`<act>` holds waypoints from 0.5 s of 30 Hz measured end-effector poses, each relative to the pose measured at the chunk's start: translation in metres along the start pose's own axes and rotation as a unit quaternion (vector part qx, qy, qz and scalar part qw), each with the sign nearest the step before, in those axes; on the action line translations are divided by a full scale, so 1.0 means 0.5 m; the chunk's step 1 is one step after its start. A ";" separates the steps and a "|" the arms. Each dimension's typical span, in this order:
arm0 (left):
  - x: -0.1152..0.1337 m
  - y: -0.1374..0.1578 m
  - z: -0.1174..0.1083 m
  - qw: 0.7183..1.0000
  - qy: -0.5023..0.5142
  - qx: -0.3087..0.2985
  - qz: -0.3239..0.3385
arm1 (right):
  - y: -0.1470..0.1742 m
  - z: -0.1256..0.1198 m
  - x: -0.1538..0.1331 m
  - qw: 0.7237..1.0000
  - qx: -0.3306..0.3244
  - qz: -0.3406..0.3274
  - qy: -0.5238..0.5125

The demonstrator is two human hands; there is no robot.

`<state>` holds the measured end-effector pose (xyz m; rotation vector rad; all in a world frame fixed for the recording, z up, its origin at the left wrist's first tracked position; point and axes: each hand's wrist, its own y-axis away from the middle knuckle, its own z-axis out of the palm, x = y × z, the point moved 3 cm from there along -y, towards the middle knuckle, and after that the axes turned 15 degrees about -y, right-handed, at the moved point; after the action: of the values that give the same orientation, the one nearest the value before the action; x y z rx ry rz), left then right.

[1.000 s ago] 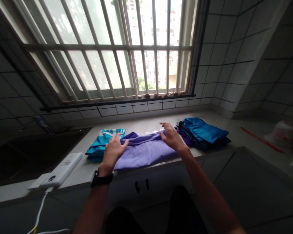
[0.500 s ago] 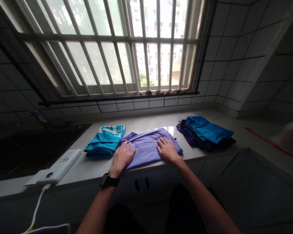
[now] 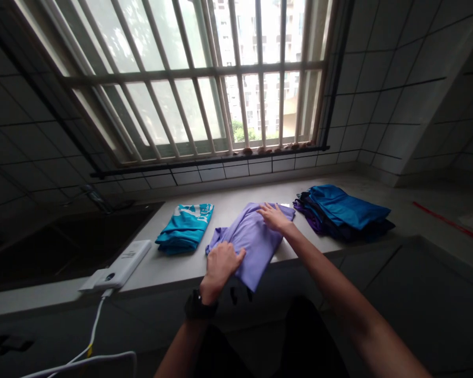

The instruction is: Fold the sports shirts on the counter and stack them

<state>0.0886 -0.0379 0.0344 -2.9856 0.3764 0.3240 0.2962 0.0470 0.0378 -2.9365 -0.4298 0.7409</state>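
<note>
A folded lavender garment (image 3: 256,241) lies slanted on the counter, one corner hanging over the front edge. My left hand (image 3: 223,262), with a dark watch at the wrist, is closed over its left end, fingers curled into the fabric and thumb out to the right. Flat on the garment's upper right part rests my right hand (image 3: 274,216), fingers apart. To the left sits a folded teal garment (image 3: 187,228) with white print. A stack of folded clothes with a bright blue piece (image 3: 345,207) on top lies to the right.
A white power strip (image 3: 122,265) with a white cable (image 3: 96,320) lies at the front left of the counter. Behind it is a dark sink (image 3: 114,236) with a faucet. Toward the right runs a red strip (image 3: 449,223). A barred window (image 3: 220,71) rises behind.
The lavender garment has turned, its near corner now past the counter edge. My left hand has curled its fingers on the cloth; my right hand has moved toward the garment's far side.
</note>
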 end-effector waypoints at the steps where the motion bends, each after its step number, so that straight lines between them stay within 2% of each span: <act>1: 0.004 0.011 0.003 0.999 0.026 0.005 0.027 | 0.022 0.009 -0.022 0.999 0.006 -0.037 -0.023; 4: -0.011 0.044 0.030 0.979 0.097 0.089 0.154 | 0.136 0.042 -0.069 0.983 0.004 -0.152 -0.104; 6: -0.038 0.060 0.063 0.956 0.112 0.152 0.226 | 0.225 0.064 -0.070 0.975 0.005 -0.184 -0.127; 9: -0.073 0.065 0.117 0.936 0.100 0.185 0.282 | 0.323 0.103 -0.044 0.973 0.010 -0.216 -0.084; 12: -0.081 0.054 0.133 0.927 0.096 0.221 0.287 | 0.350 0.145 -0.012 0.968 0.078 -0.237 0.013; 15: -0.073 0.047 0.111 0.916 0.137 0.238 0.292 | 0.342 0.174 0.002 0.942 0.183 -0.275 0.070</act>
<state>0.0374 -0.0441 -0.0132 -2.3738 1.1890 -0.1359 0.2983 -0.1154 -0.0642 -2.3309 -0.9297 0.4675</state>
